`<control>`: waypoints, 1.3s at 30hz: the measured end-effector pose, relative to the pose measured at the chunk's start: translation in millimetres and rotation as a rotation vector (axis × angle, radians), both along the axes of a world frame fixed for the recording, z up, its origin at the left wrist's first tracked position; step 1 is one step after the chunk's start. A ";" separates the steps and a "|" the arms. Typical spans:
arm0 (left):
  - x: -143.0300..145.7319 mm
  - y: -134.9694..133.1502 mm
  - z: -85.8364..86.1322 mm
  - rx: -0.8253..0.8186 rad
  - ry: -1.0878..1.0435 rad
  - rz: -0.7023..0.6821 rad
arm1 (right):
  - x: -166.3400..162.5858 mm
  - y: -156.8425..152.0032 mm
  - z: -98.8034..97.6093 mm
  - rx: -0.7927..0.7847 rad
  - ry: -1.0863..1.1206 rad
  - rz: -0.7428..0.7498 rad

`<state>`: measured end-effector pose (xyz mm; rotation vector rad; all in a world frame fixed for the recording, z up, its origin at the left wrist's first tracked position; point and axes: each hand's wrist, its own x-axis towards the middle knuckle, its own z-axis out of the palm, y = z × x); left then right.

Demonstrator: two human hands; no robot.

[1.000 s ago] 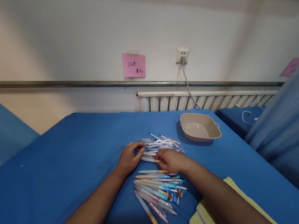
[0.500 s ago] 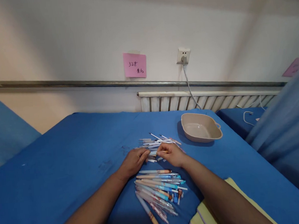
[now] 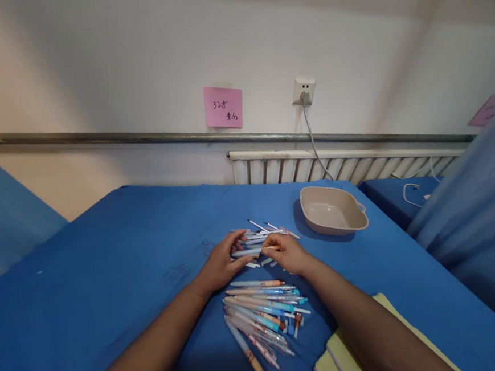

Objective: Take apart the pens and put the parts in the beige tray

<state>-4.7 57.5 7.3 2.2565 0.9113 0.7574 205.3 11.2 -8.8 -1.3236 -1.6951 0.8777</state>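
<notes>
My right hand (image 3: 286, 253) pinches a pen (image 3: 248, 253) with a pale blue-white barrel and an orange end, held level above a far pile. Around the pen's left end, the thumb and fingers of my left hand (image 3: 225, 261) are spread apart. Beneath and beyond both hands lies the far pile of thin white refills and pen parts (image 3: 260, 236), partly covered by the hands. Nearer to me is a heap of pens (image 3: 261, 307) with orange, blue, pink and clear barrels. Small brown and blue pieces (image 3: 291, 326) lie at its right side.
A beige plastic basin (image 3: 334, 212) stands at the back right of the blue-covered table (image 3: 120, 264). Folded yellow cloth (image 3: 342, 361) lies under my right forearm. Behind are a radiator (image 3: 284, 165), a rail and a plugged-in cord; a blue curtain (image 3: 481, 218) hangs at right.
My left hand's fingers have opened away from the pen, uncovering its left end. My right hand keeps its pinch, having shifted slightly right.
</notes>
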 end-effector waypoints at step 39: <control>-10.4 15.4 -2.3 0.158 0.232 0.225 | 51.0 -1.6 20.0 -0.072 -0.481 -0.011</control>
